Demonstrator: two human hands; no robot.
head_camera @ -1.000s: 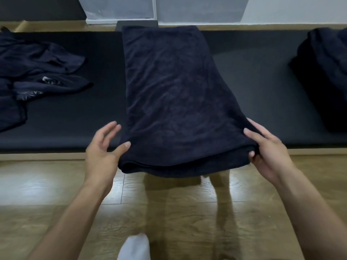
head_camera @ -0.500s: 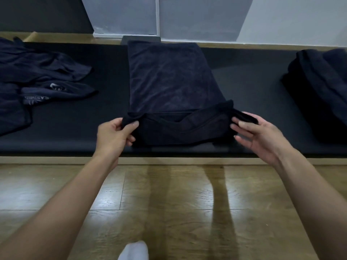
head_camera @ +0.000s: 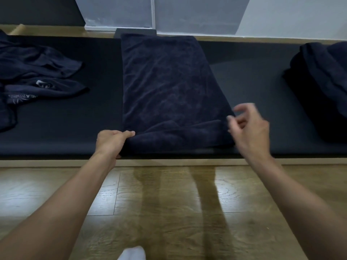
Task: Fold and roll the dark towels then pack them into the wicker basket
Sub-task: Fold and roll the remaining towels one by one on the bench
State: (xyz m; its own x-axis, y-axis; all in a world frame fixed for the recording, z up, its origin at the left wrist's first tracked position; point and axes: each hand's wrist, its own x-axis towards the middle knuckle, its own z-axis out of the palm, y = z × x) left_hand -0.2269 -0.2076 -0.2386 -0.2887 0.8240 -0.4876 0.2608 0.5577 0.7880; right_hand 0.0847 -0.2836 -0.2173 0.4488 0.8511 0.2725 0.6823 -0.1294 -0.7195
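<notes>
Gripping the dark towel (head_camera: pixel 169 87) at its near-left corner on the table (head_camera: pixel 75 132), our left hand (head_camera: pixel 110 141) has fingers curled. Our right hand (head_camera: pixel 249 128), blurred, hangs beside the towel, fingers loose, empty.

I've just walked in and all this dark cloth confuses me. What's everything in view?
Folded towel: one, dark navy, middle of the mat, near end turned over.
Crumpled cloths: a heap, dark navy with white print, left on the mat.
Towel pile: one, dark, right on the mat.
Mat: one, black, across the view.
Floor: wooden, brown, near side.
Wall panels: two, pale grey, at the back.
Sock: one, white, bottom edge.
Left hand: one, grips the towel's near left corner.
Right hand: one, blurred, by the towel's near right corner; grip unclear.
</notes>
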